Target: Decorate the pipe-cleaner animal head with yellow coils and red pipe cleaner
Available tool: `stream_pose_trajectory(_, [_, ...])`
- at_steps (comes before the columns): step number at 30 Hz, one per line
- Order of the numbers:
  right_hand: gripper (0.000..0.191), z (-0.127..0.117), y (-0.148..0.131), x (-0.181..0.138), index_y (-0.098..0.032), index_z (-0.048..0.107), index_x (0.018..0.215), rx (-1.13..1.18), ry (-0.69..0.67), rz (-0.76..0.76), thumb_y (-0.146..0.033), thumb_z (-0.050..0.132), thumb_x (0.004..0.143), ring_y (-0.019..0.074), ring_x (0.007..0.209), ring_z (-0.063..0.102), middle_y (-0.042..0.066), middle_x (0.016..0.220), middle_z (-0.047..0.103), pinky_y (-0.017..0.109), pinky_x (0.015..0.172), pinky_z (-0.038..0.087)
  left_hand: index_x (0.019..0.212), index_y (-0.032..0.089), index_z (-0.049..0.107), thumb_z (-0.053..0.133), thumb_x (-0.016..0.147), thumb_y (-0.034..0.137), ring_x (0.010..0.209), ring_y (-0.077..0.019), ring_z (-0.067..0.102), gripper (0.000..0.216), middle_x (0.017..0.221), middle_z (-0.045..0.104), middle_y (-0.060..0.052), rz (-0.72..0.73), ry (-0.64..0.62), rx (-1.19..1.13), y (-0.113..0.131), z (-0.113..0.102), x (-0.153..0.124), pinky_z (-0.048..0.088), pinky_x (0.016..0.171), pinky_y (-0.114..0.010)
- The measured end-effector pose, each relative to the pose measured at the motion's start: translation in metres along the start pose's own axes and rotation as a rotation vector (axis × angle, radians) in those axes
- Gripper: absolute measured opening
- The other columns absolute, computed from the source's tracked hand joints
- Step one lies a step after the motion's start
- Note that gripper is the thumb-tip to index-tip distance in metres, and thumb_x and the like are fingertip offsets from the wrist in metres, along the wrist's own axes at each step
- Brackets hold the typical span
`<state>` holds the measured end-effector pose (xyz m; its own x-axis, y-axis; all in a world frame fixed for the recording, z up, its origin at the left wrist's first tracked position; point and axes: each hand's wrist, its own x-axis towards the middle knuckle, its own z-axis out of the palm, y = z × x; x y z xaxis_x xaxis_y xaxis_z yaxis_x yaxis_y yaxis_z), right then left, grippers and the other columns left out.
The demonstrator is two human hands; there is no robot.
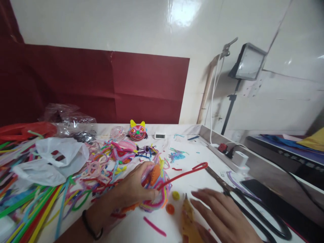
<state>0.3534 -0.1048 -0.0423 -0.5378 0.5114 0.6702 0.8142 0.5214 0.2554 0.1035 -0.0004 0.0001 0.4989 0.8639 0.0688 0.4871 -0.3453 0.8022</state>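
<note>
My left hand [135, 185] is wrapped around a round craft piece [162, 194] of coiled, many-coloured pipe cleaners with an orange part on it. A red pipe cleaner [187, 173] with a looped end sticks out of it to the right. My right hand [222, 212], slightly blurred, has its fingers stretched out just right of a yellow glue gun [188, 219]. The thumb is close to the gun's body; whether they touch I cannot tell. Between the craft piece and the gun's nozzle lie a yellow disc [175, 195] and an orange disc [170, 209]. A pink pipe cleaner piece [155, 226] lies in front.
Loose pipe cleaners [37, 206] and a white plastic bag [58, 162] cover the left side. Black-handled scissors [233, 190] and a dark phone [268, 192] lie right. At the back are a finished face craft [138, 131] and a small digital clock [160, 136].
</note>
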Motion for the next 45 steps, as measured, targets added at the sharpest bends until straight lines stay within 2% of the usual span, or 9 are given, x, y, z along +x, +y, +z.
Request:
stream_pose_trajectory(2, [0.021,0.001,0.000,0.030,-0.014,0.064,0.106,0.022,0.111,-0.005,-0.020,0.049,0.093,0.0305,0.109,0.058,0.012,0.111,0.069,0.042,0.085,0.048,0.121,0.021,0.048,0.068,0.063,0.016,0.110,-0.0262,0.056,0.061,0.118,0.062,-0.005,-0.001,0.010,0.005,-0.001,0.001,0.001,0.043,0.096,-0.038])
stream_pose_trajectory(4, [0.021,0.007,-0.002,0.054,-0.016,0.063,0.106,0.030,0.113,0.007,-0.015,0.047,0.092,0.0307,0.113,0.054,0.011,0.114,0.067,0.049,0.096,0.039,0.122,0.021,0.048,0.067,0.063,0.016,0.110,-0.0257,0.055,0.062,0.118,0.062,-0.005,0.016,0.024,0.017,-0.002,0.002,0.001,0.044,0.096,-0.037])
stream_pose_trajectory(6, [0.017,0.015,-0.003,0.068,-0.016,0.062,0.101,0.087,0.066,0.053,-0.012,0.049,0.091,0.0271,0.103,0.058,0.009,0.103,0.068,0.050,0.100,0.033,0.121,0.021,0.048,0.067,0.063,0.016,0.111,-0.0252,0.055,0.061,0.118,0.062,-0.005,0.028,0.025,0.021,-0.003,0.003,0.002,0.044,0.096,-0.036])
stream_pose_trajectory(8, [0.012,0.021,-0.003,0.074,-0.017,0.061,0.093,0.154,-0.023,0.076,-0.010,0.051,0.090,0.0226,0.084,0.060,0.006,0.087,0.067,0.047,0.093,0.038,0.120,0.021,0.049,0.068,0.064,0.017,0.111,-0.0250,0.055,0.060,0.119,0.062,-0.005,0.025,0.016,0.021,-0.004,0.003,0.002,0.044,0.096,-0.036])
stream_pose_trajectory(10, [0.011,0.024,-0.002,0.075,-0.017,0.060,0.087,0.213,-0.094,0.100,-0.009,0.053,0.089,0.0199,0.070,0.056,0.004,0.079,0.063,0.039,0.077,0.044,0.120,0.022,0.049,0.068,0.063,0.017,0.111,-0.0260,0.055,0.060,0.120,0.062,-0.005,0.033,0.030,0.031,-0.003,0.002,0.002,0.044,0.097,-0.037])
stream_pose_trajectory(13, [0.013,0.027,-0.003,0.073,-0.017,0.059,0.083,0.285,-0.093,0.140,-0.012,0.051,0.092,0.0198,0.068,0.052,0.004,0.077,0.059,0.030,0.060,0.040,0.121,0.022,0.050,0.069,0.062,0.018,0.114,-0.0273,0.053,0.061,0.121,0.061,-0.005,0.037,0.053,0.056,0.000,0.001,0.001,0.042,0.098,-0.037])
stream_pose_trajectory(24, [0.025,0.034,-0.012,0.075,-0.014,0.061,0.083,0.398,0.047,0.146,-0.018,0.041,0.098,0.0191,0.067,0.051,0.006,0.074,0.058,0.029,0.061,0.039,0.121,0.021,0.049,0.068,0.063,0.018,0.113,-0.0266,0.054,0.061,0.120,0.061,-0.005,0.045,0.054,0.060,-0.002,0.003,0.000,0.043,0.096,-0.036])
stream_pose_trajectory(39, [0.019,0.032,-0.023,0.078,-0.018,0.054,0.070,0.583,0.027,0.344,-0.011,0.048,0.087,0.0127,0.058,0.049,0.001,0.069,0.054,0.023,0.054,0.034,0.117,0.021,0.051,0.063,0.063,0.016,0.103,-0.0247,0.057,0.056,0.110,0.064,-0.005,0.054,0.042,0.017,-0.002,0.004,0.000,0.045,0.091,-0.036])
stream_pose_trajectory(45, [0.021,0.031,-0.024,0.081,-0.018,0.050,0.064,0.626,-0.014,0.425,-0.007,0.053,0.082,0.0112,0.056,0.049,-0.002,0.064,0.053,0.021,0.053,0.031,0.118,0.020,0.050,0.065,0.063,0.017,0.109,-0.0247,0.054,0.057,0.116,0.061,-0.006,0.064,0.045,0.044,-0.004,0.004,0.001,0.042,0.095,-0.035])
